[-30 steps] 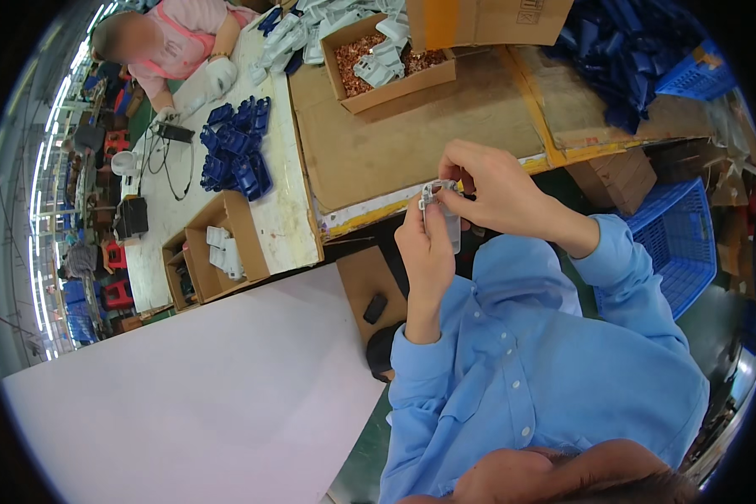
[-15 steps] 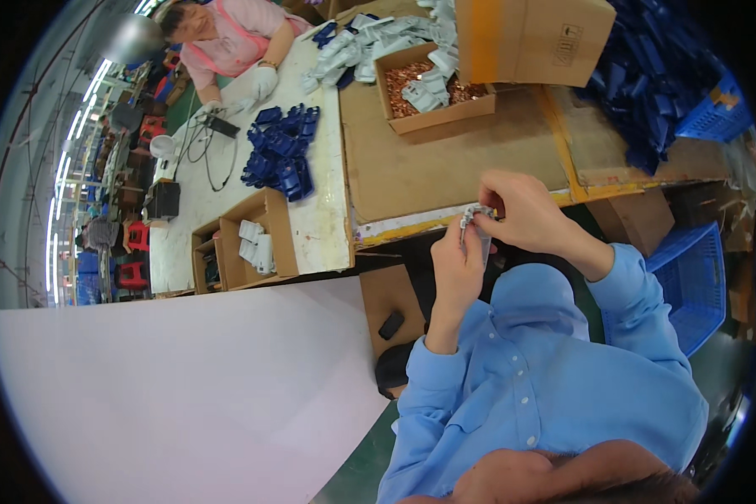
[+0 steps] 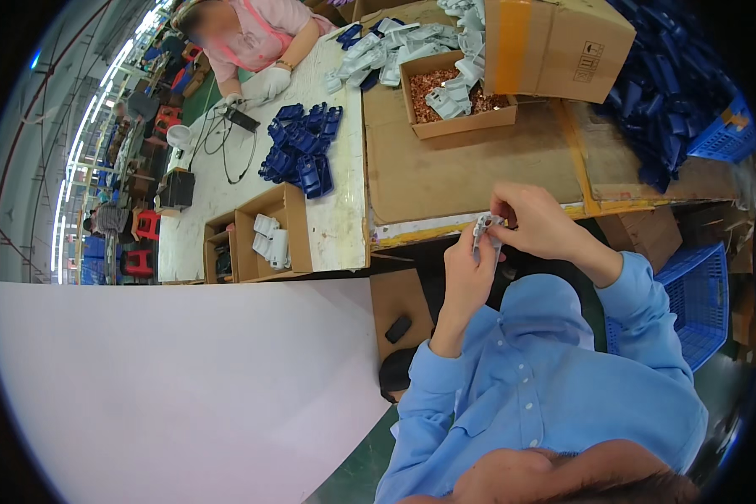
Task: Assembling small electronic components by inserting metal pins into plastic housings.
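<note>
In front of my chest, just off the table's near edge, my left hand point(image 3: 469, 273) grips a small light-grey plastic housing point(image 3: 484, 228) between thumb and fingers. My right hand point(image 3: 539, 223) meets it from the right, thumb and bent fingers pinched at the housing's upper end. Whether a smaller piece sits between those right fingertips is hidden. Beyond my hands stands an open carton point(image 3: 458, 128) of small copper-coloured parts, with grey housings point(image 3: 450, 102) lying on top of them.
More grey housings point(image 3: 395, 52) and blue housings point(image 3: 301, 147) lie heaped on the table. A tall carton point(image 3: 554, 50) stands behind the parts. At far left a co-worker's gloved hand point(image 3: 266, 85) rests near a black device point(image 3: 243, 120). A blue crate point(image 3: 701, 302) is at my right.
The whole view has shifted a little, so the table appears farther right. Both hands stay together on the grey housing, which looks slightly turned.
</note>
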`<control>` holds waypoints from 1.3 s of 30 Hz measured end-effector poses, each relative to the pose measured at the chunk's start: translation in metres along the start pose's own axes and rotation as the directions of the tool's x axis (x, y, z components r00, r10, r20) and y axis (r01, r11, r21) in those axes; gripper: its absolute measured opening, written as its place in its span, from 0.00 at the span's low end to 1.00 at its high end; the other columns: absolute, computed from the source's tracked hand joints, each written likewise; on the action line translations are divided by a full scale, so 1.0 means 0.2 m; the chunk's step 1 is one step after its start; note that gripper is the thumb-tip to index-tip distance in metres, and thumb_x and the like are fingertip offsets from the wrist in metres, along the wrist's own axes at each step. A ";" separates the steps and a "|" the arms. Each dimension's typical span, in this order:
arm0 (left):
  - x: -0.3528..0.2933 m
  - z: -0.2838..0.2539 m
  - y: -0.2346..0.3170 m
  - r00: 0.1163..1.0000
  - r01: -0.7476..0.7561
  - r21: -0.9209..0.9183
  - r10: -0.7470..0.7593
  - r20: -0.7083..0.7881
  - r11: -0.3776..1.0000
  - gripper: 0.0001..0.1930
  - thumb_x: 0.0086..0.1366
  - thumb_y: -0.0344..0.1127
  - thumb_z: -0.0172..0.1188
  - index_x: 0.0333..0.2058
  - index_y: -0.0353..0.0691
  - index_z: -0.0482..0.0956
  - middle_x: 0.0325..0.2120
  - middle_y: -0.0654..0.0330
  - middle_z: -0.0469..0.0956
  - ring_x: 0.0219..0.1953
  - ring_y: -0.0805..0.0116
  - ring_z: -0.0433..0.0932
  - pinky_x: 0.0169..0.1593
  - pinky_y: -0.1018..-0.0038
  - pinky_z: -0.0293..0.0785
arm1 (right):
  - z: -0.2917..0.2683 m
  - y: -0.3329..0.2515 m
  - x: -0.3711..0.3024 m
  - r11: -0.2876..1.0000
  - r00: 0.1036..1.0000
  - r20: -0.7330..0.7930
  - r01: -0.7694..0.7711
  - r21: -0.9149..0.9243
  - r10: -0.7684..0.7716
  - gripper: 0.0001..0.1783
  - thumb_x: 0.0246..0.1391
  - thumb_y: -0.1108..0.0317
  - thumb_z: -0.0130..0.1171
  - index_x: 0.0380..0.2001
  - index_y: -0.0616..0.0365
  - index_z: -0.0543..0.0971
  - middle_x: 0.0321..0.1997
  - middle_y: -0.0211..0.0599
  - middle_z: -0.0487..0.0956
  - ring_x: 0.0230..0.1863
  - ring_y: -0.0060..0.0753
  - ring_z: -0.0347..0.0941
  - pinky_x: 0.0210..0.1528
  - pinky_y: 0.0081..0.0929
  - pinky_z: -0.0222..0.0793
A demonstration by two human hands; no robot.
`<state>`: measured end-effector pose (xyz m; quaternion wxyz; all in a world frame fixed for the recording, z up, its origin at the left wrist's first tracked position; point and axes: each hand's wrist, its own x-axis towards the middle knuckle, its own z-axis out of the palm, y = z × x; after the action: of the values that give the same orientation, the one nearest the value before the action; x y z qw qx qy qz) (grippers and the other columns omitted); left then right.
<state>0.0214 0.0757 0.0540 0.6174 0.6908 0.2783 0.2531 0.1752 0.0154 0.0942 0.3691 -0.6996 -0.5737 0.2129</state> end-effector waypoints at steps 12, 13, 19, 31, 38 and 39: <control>0.17 -0.13 -0.05 0.998 -0.043 0.179 0.049 -0.031 0.983 0.14 0.68 0.34 0.49 0.49 0.34 0.71 0.26 0.56 0.80 0.27 0.71 0.81 0.30 0.77 0.73 | 0.03 0.05 0.22 0.999 1.000 0.017 0.001 -0.043 0.000 0.11 0.45 0.67 0.64 0.26 0.62 0.73 0.25 0.43 0.75 0.28 0.46 0.73 0.31 0.36 0.69; 0.19 -0.17 -0.04 0.996 -0.071 0.252 0.081 -0.026 0.965 0.16 0.67 0.37 0.50 0.50 0.34 0.67 0.26 0.45 0.78 0.29 0.46 0.79 0.32 0.61 0.72 | 0.03 0.06 0.26 0.996 0.999 -0.017 0.045 -0.074 -0.046 0.12 0.45 0.67 0.64 0.26 0.62 0.73 0.25 0.43 0.75 0.28 0.45 0.73 0.31 0.36 0.69; 0.49 -0.52 -0.02 0.976 -0.016 0.438 0.109 -0.189 0.899 0.11 0.64 0.34 0.55 0.40 0.32 0.72 0.20 0.48 0.78 0.22 0.56 0.78 0.28 0.65 0.70 | 0.00 0.18 0.69 0.993 0.994 0.006 0.112 0.047 -0.112 0.15 0.48 0.61 0.63 0.29 0.64 0.75 0.28 0.46 0.78 0.33 0.48 0.75 0.36 0.39 0.70; 1.88 -1.37 -0.47 0.830 0.283 0.628 0.144 -0.539 0.725 0.17 0.57 0.41 0.59 0.27 0.27 0.80 0.25 0.41 0.80 0.34 0.45 0.81 0.43 0.60 0.75 | 0.15 0.58 1.25 0.757 0.997 -0.010 -0.063 -0.651 0.075 0.26 0.44 0.70 0.63 0.48 0.64 0.70 0.49 0.50 0.71 0.51 0.53 0.69 0.47 0.45 0.72; 2.21 -1.53 -0.62 0.807 0.392 0.628 0.077 -0.586 0.672 0.23 0.54 0.40 0.60 0.42 0.25 0.77 0.42 0.35 0.77 0.48 0.40 0.75 0.53 0.58 0.71 | 0.12 0.55 1.26 0.816 0.999 -0.038 -0.053 -0.576 0.037 0.19 0.42 0.76 0.60 0.41 0.66 0.71 0.45 0.48 0.70 0.50 0.53 0.69 0.46 0.45 0.73; 2.22 -1.42 -0.62 0.796 0.326 0.670 0.189 -0.575 0.667 0.24 0.54 0.40 0.60 0.45 0.24 0.75 0.42 0.34 0.76 0.48 0.39 0.75 0.54 0.58 0.70 | 0.11 0.59 1.25 0.841 0.998 -0.057 -0.043 -0.539 0.015 0.17 0.43 0.77 0.59 0.39 0.66 0.71 0.44 0.48 0.69 0.49 0.53 0.69 0.45 0.44 0.72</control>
<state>0.1342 0.5970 -0.0359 0.1698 0.7510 0.5644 0.2978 0.2991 0.2533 0.0222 0.1685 -0.7889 -0.5902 0.0307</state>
